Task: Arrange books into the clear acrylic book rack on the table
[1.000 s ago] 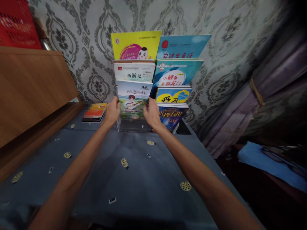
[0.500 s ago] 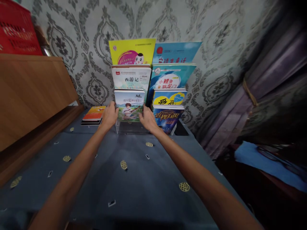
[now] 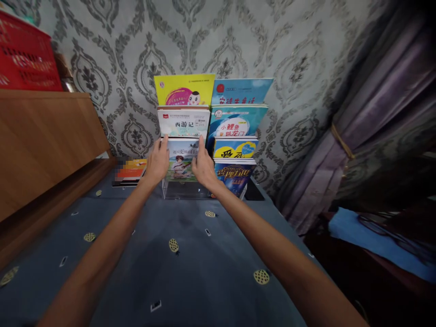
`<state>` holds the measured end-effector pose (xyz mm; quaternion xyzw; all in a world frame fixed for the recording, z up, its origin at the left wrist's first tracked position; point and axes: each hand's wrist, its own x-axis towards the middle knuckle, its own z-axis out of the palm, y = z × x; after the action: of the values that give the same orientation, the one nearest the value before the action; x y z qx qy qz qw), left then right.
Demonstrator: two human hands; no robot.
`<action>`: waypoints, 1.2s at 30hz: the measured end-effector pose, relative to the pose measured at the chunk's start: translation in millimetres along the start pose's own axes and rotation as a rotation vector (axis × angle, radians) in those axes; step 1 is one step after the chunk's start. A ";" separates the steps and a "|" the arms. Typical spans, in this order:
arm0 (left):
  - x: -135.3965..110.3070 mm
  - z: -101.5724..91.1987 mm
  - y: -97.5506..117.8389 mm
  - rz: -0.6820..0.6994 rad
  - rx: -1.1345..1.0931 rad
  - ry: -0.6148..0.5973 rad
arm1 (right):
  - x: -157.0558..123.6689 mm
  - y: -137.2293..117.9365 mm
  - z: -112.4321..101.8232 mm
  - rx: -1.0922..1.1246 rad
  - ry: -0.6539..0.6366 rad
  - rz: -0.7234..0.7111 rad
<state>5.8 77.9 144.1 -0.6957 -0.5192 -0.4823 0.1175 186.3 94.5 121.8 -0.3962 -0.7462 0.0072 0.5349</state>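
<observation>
A book with a guitar-playing figure on its cover (image 3: 182, 161) stands in the front left pocket of a clear stand (image 3: 179, 190). My left hand (image 3: 158, 161) grips its left edge, index finger stretched up by the top corner. At the right edge, my right hand (image 3: 204, 168) holds the same book, its index finger also pointing up. Behind rise a white book (image 3: 184, 121) and a yellow book (image 3: 185, 88). To the right stand a dark blue book (image 3: 235, 175), a yellow-and-blue book (image 3: 235, 147), a teal book (image 3: 238, 120) and a blue book (image 3: 241, 91).
A small pile with an orange book (image 3: 132, 170) lies left of the stand. A dark flat object (image 3: 254, 190) lies at its right. A wooden cabinet (image 3: 47, 145) with a red basket (image 3: 27, 56) borders the left. A curtain (image 3: 316, 168) hangs right of the blue tablecloth (image 3: 190, 272).
Both hands have slid up the book's sides, and their index fingers now reach its top corners. The view has tilted up slightly, so the stand sits lower.
</observation>
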 end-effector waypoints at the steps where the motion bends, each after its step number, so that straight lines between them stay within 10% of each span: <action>1: 0.5 0.7 -0.6 -0.004 -0.004 -0.003 | 0.1 1.3 1.4 0.002 -0.003 0.009; 8: -7.7 10.7 -11.7 -0.032 -0.126 0.079 | -13.3 5.5 9.2 0.037 0.044 0.099; 18: -8.3 4.9 -5.5 -0.221 0.131 -0.070 | -17.2 -23.3 -0.5 -0.221 -0.324 0.484; 36: -7.9 6.8 -12.6 -0.215 0.109 -0.074 | -21.6 -20.7 0.4 -0.205 -0.327 0.447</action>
<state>-1.0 83.1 130.1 -0.6460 -0.6201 -0.4373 0.0834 176.4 67.5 113.5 -0.5965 -0.7134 0.1131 0.3500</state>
